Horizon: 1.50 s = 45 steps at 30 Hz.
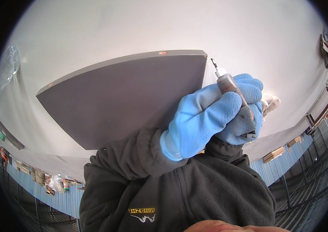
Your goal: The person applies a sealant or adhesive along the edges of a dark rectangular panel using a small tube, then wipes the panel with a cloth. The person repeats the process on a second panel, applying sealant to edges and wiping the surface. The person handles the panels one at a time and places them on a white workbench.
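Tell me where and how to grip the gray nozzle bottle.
The gray nozzle bottle is probably best pinched across its body, below the white collar, coming from the end opposite the dark tip. The body is wider than the collar; the slender tip points up and left in the view, so this should leave it unobstructed.

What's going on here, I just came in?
A person in blue gloves has a small grey bottle in the grip of the left hand. The right hand is close beside it; how much it shares the hold is hard to tell. The bottle's dark tip points away from the person, with no visible contact with the curved grey panel.
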Available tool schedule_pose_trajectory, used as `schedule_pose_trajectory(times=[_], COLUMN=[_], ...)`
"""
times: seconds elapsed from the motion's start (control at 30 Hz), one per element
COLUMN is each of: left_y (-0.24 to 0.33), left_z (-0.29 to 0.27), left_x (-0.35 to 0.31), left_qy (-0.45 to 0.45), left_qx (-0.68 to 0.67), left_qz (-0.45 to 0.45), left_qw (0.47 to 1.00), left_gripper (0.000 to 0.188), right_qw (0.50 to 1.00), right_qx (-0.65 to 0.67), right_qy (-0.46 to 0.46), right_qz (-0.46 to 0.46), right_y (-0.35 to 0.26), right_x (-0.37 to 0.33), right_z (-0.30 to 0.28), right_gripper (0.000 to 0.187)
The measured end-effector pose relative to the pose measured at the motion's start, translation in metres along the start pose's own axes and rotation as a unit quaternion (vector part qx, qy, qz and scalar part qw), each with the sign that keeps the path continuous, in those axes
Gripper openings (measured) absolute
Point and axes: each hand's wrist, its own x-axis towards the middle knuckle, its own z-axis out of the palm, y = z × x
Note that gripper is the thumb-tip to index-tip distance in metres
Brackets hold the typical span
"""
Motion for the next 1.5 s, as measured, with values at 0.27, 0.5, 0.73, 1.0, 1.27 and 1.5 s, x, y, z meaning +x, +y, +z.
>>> schedule_pose_trajectory(times=[0.27,0.5,0.73,1.0,1.27,1.5], left_y=[-0.004,-0.005,-0.005,-0.007,-0.012,-0.009], left_z=[-0.003,-0.004,-0.004,-0.002,-0.003,-0.001], left_x=[0.001,0.001,0.002,0.003,0.003,0.003], left_qy=[0.003,0.01,0.011,0.019,0.006,0.004], left_qx=[-0.003,0.012,0.031,0.05,0.023,0.015], left_qz=[0.007,0.002,0.005,0.017,0.052,0.043], left_qw=[1.0,1.0,0.999,0.998,0.998,0.999], left_gripper=[0.049,0.05,0.05,0.05,0.048,0.043], right_qw=[1.0,0.999,0.997,0.999,1.0,0.999], right_qx=[-0.014,-0.009,-0.045,-0.029,-0.024,-0.044], right_qy=[-0.001,0.017,-0.024,0.002,0.006,0.024], right_qz=[-0.007,0.025,0.058,0.023,-0.019,0.02], right_y=[0.0,-0.002,-0.005,-0.005,-0.003,-0.001], right_x=[0.004,0.002,0.003,0.007,0.008,0.002], right_z=[0.001,0.005,0.0,0.002,0.001,0.005], right_gripper=[0.043,0.045,0.047,0.03,0.029,0.039])
